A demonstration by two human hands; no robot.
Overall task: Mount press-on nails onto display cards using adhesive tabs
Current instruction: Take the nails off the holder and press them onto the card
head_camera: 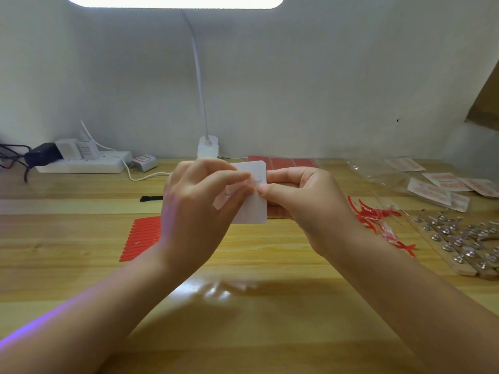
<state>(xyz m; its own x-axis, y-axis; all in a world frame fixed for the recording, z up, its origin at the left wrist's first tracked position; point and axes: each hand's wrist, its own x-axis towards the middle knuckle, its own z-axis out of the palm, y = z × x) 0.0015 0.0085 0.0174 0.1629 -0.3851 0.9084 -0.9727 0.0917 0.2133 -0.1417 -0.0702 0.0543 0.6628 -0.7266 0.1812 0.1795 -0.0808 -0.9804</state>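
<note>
Head view, sole view.

Item: card (pixel 249 209), white, held upright above the worktop (pixel 256 314), between both hands. A little print shows on its face, mostly covered.

Left hand (pixel 198 209): fingers curled round the card's left side, index finger reaching across to a small clear piece (pixel 258 179) near the card's top right. Whether that piece is a nail or a tab cannot be told.

Right hand (pixel 302 203): fingers curled behind and at the card's right edge, thumb tip pressing at the same spot.

Risks, as judgement:
- Card is unsupported in the air; thumb pressure could bend or crease it.
- The clear piece is small and pinched between fingertips; it could stick to skin and lift off the card, or seat crooked.
- Fingertip handling may weaken the adhesive, so a nail may later drop.
- A slip would let the piece fall among the scraps on the worktop, where clear on wood is hard to find.

Surface: wooden worktop, pale grain, lamp glare near the forearms.
- Red tab sheet (pixel 141 237), left of the hands.
- More red sheets (pixel 280 161), behind the card.
- Red backing strips (pixel 378 220), loose pile on the right.
- Nails on sticks (pixel 459 238), far right.
- Packets in clear bags (pixel 437 182), right rear.
- Power strip (pixel 81 164) with plugs, left rear.

Room: plain pale wall; gooseneck lamp (pixel 206 147) at the rear, its head lit overhead.
</note>
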